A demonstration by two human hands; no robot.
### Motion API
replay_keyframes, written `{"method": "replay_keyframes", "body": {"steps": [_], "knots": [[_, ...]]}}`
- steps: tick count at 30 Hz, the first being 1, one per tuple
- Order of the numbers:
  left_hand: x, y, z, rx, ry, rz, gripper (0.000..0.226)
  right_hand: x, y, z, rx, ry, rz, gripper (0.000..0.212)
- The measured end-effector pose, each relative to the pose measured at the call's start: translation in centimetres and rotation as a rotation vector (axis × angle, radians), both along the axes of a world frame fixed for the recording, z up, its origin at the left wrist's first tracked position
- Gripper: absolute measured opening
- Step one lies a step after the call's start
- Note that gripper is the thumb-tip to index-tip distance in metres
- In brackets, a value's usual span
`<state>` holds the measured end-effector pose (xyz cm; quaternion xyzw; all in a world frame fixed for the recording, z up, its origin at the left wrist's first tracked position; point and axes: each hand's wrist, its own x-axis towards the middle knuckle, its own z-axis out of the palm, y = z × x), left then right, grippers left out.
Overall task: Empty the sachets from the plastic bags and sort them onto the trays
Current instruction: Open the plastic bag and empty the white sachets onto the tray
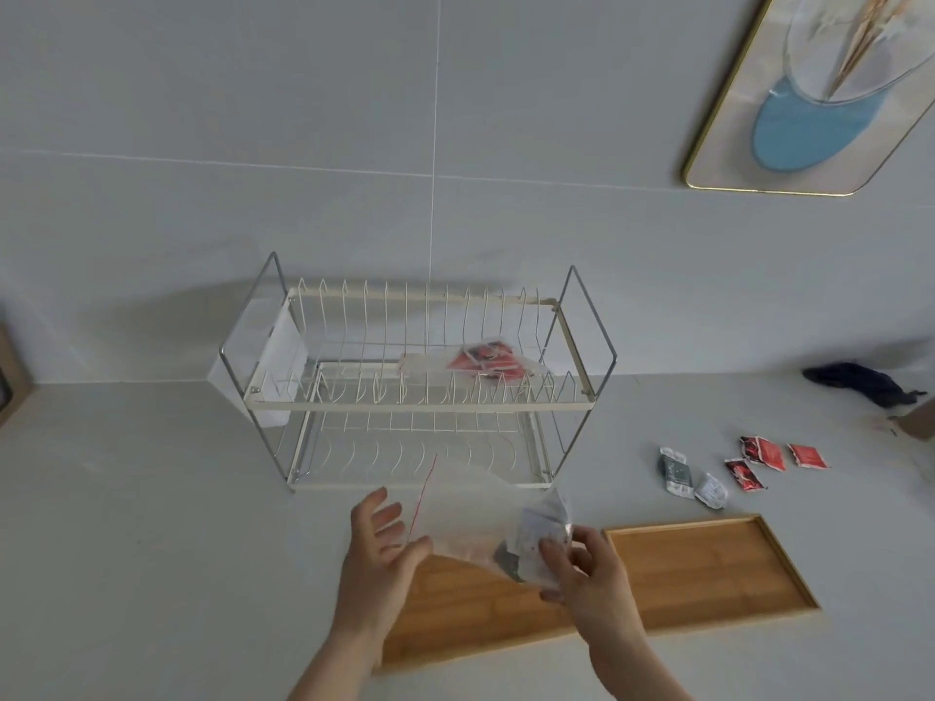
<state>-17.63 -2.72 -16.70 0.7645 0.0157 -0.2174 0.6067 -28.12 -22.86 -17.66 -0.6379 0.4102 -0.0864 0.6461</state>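
Observation:
A clear plastic bag (470, 518) with a red zip line hangs over the left wooden tray (470, 619). My right hand (582, 574) pinches its lower corner, where white and dark sachets (531, 543) are bunched. My left hand (384, 543) touches the bag's left edge with its fingers spread. A second wooden tray (708, 569) lies to the right. Loose sachets lie on the counter beyond it: grey-white sachets (688, 478) and red sachets (764, 457). Another bag of red sachets (485, 361) rests on the upper tier of the dish rack (415, 402).
The white wire dish rack stands against the tiled wall, just behind the bag. A dark cloth (860, 382) lies at the far right, near a brown box corner (916, 422). A framed picture (819, 88) hangs on the wall. A brown frame edge (10, 376) shows at far left.

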Motion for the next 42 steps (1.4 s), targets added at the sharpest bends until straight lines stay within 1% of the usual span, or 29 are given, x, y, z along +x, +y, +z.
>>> {"method": "replay_keyframes", "body": {"steps": [3, 7, 9, 11, 12, 13, 16, 18, 22, 23, 25, 30, 33, 36, 39, 42], "knots": [[1.2, 0.3, -0.2, 0.163, -0.222, -0.085, 0.076, 0.4, -1.3, -0.2, -0.178, 0.049, 0.095, 0.012], [1.6, -1.4, -0.2, 0.298, -0.462, -0.355, 0.078, 1.1, -2.2, -0.3, -0.539, 0.082, 0.282, 0.014], [1.6, -2.9, -0.4, 0.353, -0.525, -0.476, 0.083, 1.6, -2.4, 0.1, -0.677, 0.053, 0.349, 0.015], [1.5, -4.4, -0.8, 0.382, -0.495, -0.565, 0.088, 2.0, -2.4, 0.5, -0.754, 0.019, 0.386, 0.014], [1.5, -5.0, -1.2, 0.382, -0.464, -0.591, 0.088, 2.2, -2.5, 0.6, -0.762, 0.004, 0.4, 0.014], [1.4, -5.6, -1.6, 0.379, -0.426, -0.601, 0.082, 2.3, -2.5, 0.6, -0.765, -0.007, 0.419, 0.013], [1.6, -6.2, -2.4, 0.356, -0.343, -0.527, 0.052, 2.4, -2.9, 0.3, -0.779, -0.045, 0.456, 0.017], [1.7, -6.1, -2.6, 0.318, -0.33, -0.495, 0.043, 2.3, -3.4, 0.2, -0.769, -0.066, 0.43, 0.017], [1.8, -6.0, -2.6, 0.249, -0.33, -0.478, 0.037, 2.5, -3.3, 0.1, -0.767, -0.106, 0.47, 0.012], [1.9, -6.0, -2.6, 0.235, -0.326, -0.471, 0.035, 2.5, -3.2, 0.1, -0.749, -0.12, 0.452, 0.012], [2.0, -6.0, -2.8, 0.238, -0.321, -0.469, 0.032, 2.5, -3.1, 0.0, -0.72, -0.146, 0.395, 0.015], [2.1, -6.0, -3.5, 0.253, -0.34, -0.424, 0.022, 2.3, -2.5, 0.1, -0.744, -0.181, 0.354, 0.019], [2.1, -6.1, -3.5, 0.252, -0.368, -0.395, 0.015, 2.3, -2.6, 0.4, -0.762, -0.167, 0.377, 0.017], [2.1, -6.1, -3.3, 0.235, -0.375, -0.381, 0.017, 2.5, -2.8, 0.9, -0.743, -0.171, 0.329, 0.016], [2.1, -5.9, -3.1, 0.197, -0.383, -0.371, 0.02, 2.6, -2.8, 1.2, -0.749, -0.191, 0.369, 0.015], [1.9, -5.8, -3.0, 0.172, -0.361, -0.38, 0.024, 2.6, -2.9, 1.4, -0.734, -0.205, 0.338, 0.018]]}}
